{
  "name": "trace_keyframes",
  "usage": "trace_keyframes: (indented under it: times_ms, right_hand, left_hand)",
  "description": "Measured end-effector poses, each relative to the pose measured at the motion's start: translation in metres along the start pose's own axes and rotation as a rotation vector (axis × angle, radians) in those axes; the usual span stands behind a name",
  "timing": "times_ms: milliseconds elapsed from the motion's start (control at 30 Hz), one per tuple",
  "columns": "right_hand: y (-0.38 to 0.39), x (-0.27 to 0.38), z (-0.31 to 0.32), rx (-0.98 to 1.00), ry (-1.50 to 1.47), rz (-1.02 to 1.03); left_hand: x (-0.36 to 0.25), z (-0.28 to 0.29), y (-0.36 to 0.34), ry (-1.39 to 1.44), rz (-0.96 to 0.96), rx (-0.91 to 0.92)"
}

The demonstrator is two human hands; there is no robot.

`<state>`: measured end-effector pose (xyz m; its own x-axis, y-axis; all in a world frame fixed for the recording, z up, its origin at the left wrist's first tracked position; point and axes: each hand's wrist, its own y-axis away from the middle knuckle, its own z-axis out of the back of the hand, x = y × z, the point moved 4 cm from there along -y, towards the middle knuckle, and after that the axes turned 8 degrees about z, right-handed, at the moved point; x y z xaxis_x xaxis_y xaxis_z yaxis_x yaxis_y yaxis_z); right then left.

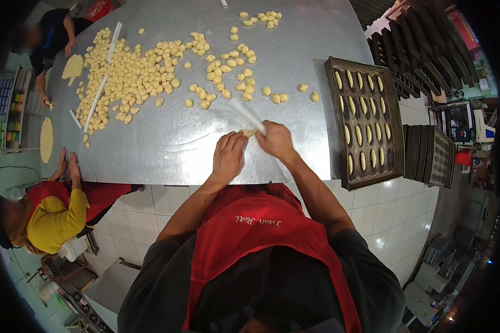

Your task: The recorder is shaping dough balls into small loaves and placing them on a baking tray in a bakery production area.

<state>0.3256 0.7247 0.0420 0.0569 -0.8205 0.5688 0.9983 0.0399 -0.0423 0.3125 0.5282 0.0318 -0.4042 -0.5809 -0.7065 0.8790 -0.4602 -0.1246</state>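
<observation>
Left hand (228, 157) on dough (249, 133), right hand (275, 140) gripping white rod (246, 115)

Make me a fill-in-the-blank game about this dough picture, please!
The left hand touches a piece of ____.
The blurred rolling pin at the right hand is coloured ____.
The apron in the middle is coloured ____.
The filled baking tray is on the picture's ____ side.

Missing words: dough; white; red; right.

Rod (245, 114), in right hand's (275, 139) grip: smooth, plastic-looking. Table (166, 158), beneath grip: smooth metal, glossy. Tray (337, 125), right of grip: dull metal, worn-looking. Apron (261, 238), bodyward of grip: matt cloth.
</observation>
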Motion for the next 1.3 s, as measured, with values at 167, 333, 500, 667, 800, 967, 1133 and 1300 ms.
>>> trace_keyframes:
  times_ms: [167, 333, 500, 667, 800, 967, 1133, 1300]
  right_hand:
    - [-0.01, -0.029, 0.049, -0.232, -0.309, -0.381]
    - [-0.006, -0.023, 0.036, -0.189, 0.028, -0.235]
    - [0.026, -0.001, 0.019, -0.16, 0.096, 0.252]
    - [-0.028, -0.003, 0.005, -0.152, -0.036, 0.243]
    - [0.027, 0.016, -0.004, -0.337, 0.034, 0.238]
    - [0.034, -0.002, -0.009, -0.079, -0.031, 0.059]
    - [0.003, 0.031, -0.018, -0.177, 0.285, 0.302]
    - [0.063, 0.034, -0.03, -0.135, 0.26, 0.376]
  left_hand:
    - [-0.007, -0.003, 0.01, -0.241, -0.138, 0.053]
    - [-0.016, 0.001, 0.01, -0.223, -0.084, 0.091]
    - [-0.028, 0.034, -0.022, -0.316, -0.046, -0.028]
    - [0.024, 0.022, -0.079, -0.496, 0.074, -0.072]
    - [0.027, 0.01, -0.022, -0.531, -0.032, 0.093]
    - [0.004, 0.018, 0.028, -0.337, -0.194, 0.247]
    - [-0.007, -0.005, -0.019, -0.28, -0.038, -0.001]
    - [-0.003, 0.003, 0.04, -0.254, -0.154, 0.234]
